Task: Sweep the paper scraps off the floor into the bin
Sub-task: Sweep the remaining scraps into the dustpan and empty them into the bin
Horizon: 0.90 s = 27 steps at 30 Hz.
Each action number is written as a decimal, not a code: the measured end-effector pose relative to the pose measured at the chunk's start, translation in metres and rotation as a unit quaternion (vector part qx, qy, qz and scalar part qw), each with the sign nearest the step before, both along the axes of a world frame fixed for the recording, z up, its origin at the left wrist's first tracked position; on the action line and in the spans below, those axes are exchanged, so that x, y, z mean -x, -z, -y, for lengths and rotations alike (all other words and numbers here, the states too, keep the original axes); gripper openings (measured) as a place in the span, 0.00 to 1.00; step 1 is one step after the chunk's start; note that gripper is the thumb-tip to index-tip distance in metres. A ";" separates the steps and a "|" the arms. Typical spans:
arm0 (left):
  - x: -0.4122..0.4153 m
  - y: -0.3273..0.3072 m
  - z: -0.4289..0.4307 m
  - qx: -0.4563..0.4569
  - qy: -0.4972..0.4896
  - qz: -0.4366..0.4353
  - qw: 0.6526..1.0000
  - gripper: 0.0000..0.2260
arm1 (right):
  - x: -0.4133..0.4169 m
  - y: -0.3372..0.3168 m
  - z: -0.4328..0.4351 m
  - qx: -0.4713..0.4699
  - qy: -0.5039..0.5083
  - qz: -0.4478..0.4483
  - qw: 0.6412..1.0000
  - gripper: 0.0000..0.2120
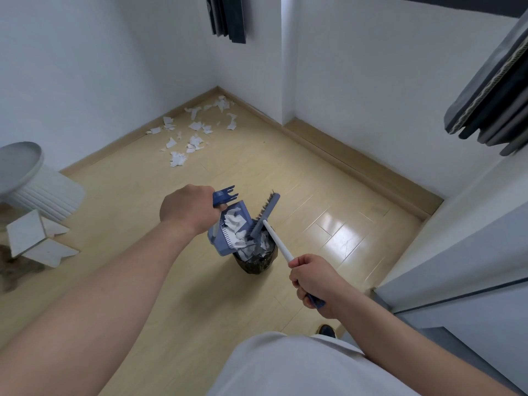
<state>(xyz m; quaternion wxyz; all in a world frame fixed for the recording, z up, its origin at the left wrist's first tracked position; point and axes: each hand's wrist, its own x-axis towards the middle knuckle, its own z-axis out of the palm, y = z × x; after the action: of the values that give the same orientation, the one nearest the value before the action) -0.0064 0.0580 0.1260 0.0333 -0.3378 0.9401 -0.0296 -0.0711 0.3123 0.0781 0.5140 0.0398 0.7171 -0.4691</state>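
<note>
Left hand clenched on tilted blue plastic dustpan over black-lined bin; right hand gripping white-handled broom; white paper scraps far.

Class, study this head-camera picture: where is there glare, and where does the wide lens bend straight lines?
Head view: glare sits on the glossy floor boards right of the bin; the skirting board and right-hand cabinet edge bow and lean from lens distortion; the paper scraps in the corner stay evenly lit and sharp.
</note>
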 end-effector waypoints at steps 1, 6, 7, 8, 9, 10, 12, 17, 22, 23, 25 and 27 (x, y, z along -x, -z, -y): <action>0.001 0.000 0.000 0.000 0.001 0.001 1.000 0.13 | 0.001 -0.002 0.000 0.000 -0.002 -0.004 1.000 0.13; 0.004 -0.001 0.001 0.006 0.010 0.009 1.000 0.13 | 0.003 -0.013 0.003 0.013 -0.005 -0.010 1.000 0.12; 0.005 -0.001 0.000 0.005 0.012 0.011 1.000 0.13 | 0.002 -0.015 0.004 0.021 -0.003 -0.009 1.000 0.12; 0.005 -0.002 0.000 0.002 0.015 0.014 1.000 0.12 | 0.002 -0.016 0.006 0.029 0.002 -0.004 1.000 0.12; 0.005 -0.003 0.000 0.000 0.018 0.017 1.000 0.12 | 0.002 -0.017 0.007 0.038 0.008 0.002 0.999 0.12; 0.006 -0.003 -0.001 -0.001 0.022 0.020 1.000 0.12 | 0.001 -0.018 0.009 0.047 0.015 0.010 0.999 0.12; 0.006 -0.004 -0.002 0.000 0.026 0.024 0.999 0.11 | 0.000 -0.018 0.012 0.058 0.023 0.022 0.998 0.13; 0.006 -0.004 -0.005 -0.002 0.033 0.019 0.999 0.11 | -0.003 -0.011 0.016 0.046 0.013 0.025 0.999 0.13; 0.001 0.000 -0.004 -0.004 0.020 0.021 1.000 0.12 | -0.007 -0.007 0.013 0.007 -0.016 -0.004 1.000 0.13; 0.000 0.001 -0.004 -0.005 0.017 0.021 1.000 0.12 | -0.007 -0.007 0.012 -0.003 -0.024 -0.010 1.000 0.13; -0.002 0.003 -0.003 -0.003 0.014 0.021 1.000 0.13 | -0.007 -0.008 0.011 -0.017 -0.033 -0.015 0.999 0.12; -0.003 0.004 -0.002 0.002 0.012 0.022 1.000 0.13 | -0.006 -0.008 0.008 -0.026 -0.040 -0.017 0.999 0.12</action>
<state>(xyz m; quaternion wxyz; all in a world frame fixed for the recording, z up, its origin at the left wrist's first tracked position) -0.0038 0.0604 0.1218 0.0530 -0.3257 0.9432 -0.0390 -0.0654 0.3040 0.0860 0.5189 0.0161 0.7388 -0.4297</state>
